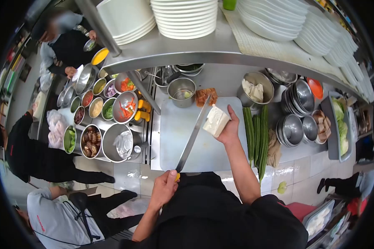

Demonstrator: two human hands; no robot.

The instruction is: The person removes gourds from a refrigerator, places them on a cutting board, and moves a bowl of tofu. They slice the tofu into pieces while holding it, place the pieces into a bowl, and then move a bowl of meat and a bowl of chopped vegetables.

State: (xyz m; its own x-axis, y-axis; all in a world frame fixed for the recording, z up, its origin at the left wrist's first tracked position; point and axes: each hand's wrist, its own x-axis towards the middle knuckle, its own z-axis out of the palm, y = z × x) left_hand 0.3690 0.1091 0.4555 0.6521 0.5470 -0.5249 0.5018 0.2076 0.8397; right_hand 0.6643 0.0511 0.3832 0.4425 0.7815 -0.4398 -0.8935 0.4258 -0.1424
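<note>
My left hand (164, 189) is closed round the yellow handle of a long knife (191, 139). The blade slants up and away over the white cutting board (174, 124), its tip beside a white tofu block (216, 120). That block rests in my right hand (230, 128), palm up with the fingers curled behind it, held over the board. At the board's far edge lies an orange-brown glazed block (206, 97). Left of that stands a small metal pot (182, 91) with a little pale green food in it.
Long ridged green gourds (257, 139) lie along the board's right side, by a brown cloth (274, 151). Behind them a metal pot (247, 97) contains white pieces. Stacked metal bowls (293, 129) stand right. A steel shelf (174, 59) overhangs the counter. Co-workers stand left.
</note>
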